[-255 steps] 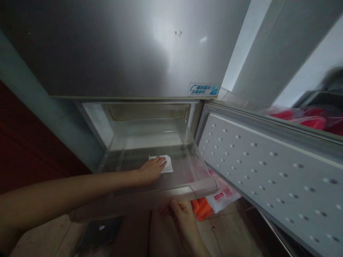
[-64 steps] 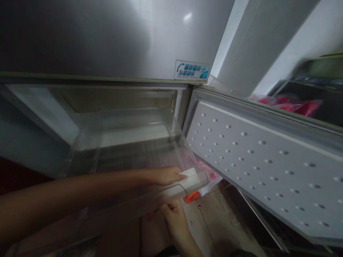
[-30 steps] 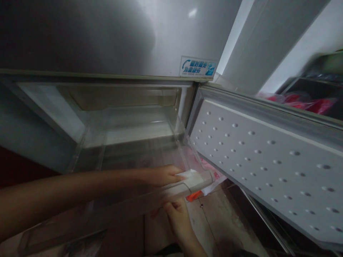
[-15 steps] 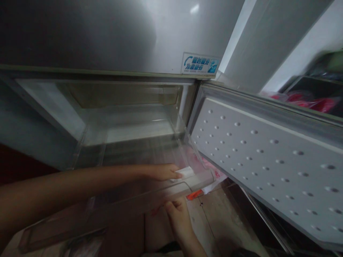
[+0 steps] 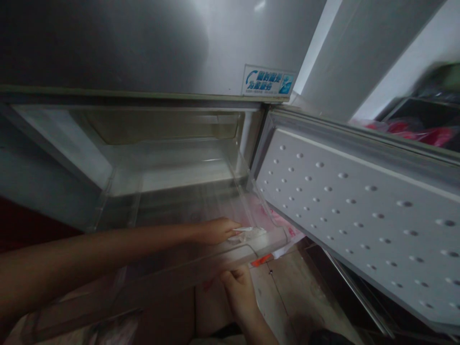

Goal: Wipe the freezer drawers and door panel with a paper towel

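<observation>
A clear plastic freezer drawer is pulled out of the open lower compartment of a fridge. Inside it, close to the front right corner, my left hand pinches a crumpled white tissue against the drawer's surface. My right hand is below the drawer's front panel, its fingers curled at the panel's lower edge; part of that grip is hidden from view.
To the right stands the open fridge door, its inner face dotted with bumps. Overhead is the grey upper door with a blue-lettered sticker. A pink-and-white plastic bag lies on the tiled floor.
The white tissue has shifted slightly right and looks more crumpled and spread out. My left hand has tilted a little; my right hand stays at the drawer's front.
</observation>
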Tool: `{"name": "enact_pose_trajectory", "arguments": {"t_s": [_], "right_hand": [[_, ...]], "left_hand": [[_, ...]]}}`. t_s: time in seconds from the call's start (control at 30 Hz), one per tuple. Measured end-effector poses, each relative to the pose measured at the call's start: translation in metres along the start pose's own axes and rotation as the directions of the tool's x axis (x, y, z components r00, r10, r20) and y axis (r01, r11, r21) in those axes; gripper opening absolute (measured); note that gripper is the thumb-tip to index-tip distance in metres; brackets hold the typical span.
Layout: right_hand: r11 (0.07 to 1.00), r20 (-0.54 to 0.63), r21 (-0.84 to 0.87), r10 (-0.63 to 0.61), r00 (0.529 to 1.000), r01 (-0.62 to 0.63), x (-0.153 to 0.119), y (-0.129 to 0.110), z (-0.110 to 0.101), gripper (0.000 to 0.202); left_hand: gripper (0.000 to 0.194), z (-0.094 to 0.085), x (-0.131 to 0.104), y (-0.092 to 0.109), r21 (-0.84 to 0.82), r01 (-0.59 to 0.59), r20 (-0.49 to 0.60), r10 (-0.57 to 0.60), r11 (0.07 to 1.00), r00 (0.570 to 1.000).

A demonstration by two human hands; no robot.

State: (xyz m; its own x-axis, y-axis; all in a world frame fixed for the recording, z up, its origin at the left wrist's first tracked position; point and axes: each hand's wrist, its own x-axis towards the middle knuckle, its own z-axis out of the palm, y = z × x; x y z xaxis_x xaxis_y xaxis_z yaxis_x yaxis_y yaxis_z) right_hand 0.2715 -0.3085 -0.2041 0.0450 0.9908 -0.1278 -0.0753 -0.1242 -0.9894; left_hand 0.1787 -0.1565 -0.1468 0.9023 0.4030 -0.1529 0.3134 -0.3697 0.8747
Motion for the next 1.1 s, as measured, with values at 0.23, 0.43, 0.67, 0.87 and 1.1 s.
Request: {"name": "enact_pose_trajectory", "arguments": {"t_s": [0.23, 0.43, 0.67, 0.87, 1.1], "right_hand": [[0.997, 0.017, 0.064, 0.031, 0.999, -0.032, 0.000, -0.004, 0.000, 0.019], [0.993, 0.038, 0.104, 0.054, 0.998, -0.058, -0.001, -0.003, -0.001, 0.017], [0.990, 0.046, 0.135, 0.030, 0.999, -0.036, 0.001, 0.002, -0.002, 0.017], [0.975, 0.046, 0.224, -0.029, 0.999, 0.018, 0.001, -0.007, 0.002, 0.019], [0.958, 0.025, 0.286, -0.011, 1.000, 0.003, 0.002, -0.004, 0.005, 0.017]], "left_hand": [[0.057, -0.001, -0.014, 0.023, -0.264, 0.035, 0.050, -0.023, 0.964, 0.999], [0.066, -0.007, -0.022, 0.044, -0.336, 0.033, 0.041, -0.021, 0.941, 0.999], [0.043, -0.017, -0.027, 0.052, -0.046, -0.113, 0.017, 0.114, 0.993, 0.993], [0.022, -0.021, -0.023, 0.028, 0.354, -0.009, 0.079, -0.020, 0.935, 0.997], [0.026, -0.008, -0.004, 0.019, 0.219, 0.027, 0.028, -0.034, 0.975, 0.999]]}}
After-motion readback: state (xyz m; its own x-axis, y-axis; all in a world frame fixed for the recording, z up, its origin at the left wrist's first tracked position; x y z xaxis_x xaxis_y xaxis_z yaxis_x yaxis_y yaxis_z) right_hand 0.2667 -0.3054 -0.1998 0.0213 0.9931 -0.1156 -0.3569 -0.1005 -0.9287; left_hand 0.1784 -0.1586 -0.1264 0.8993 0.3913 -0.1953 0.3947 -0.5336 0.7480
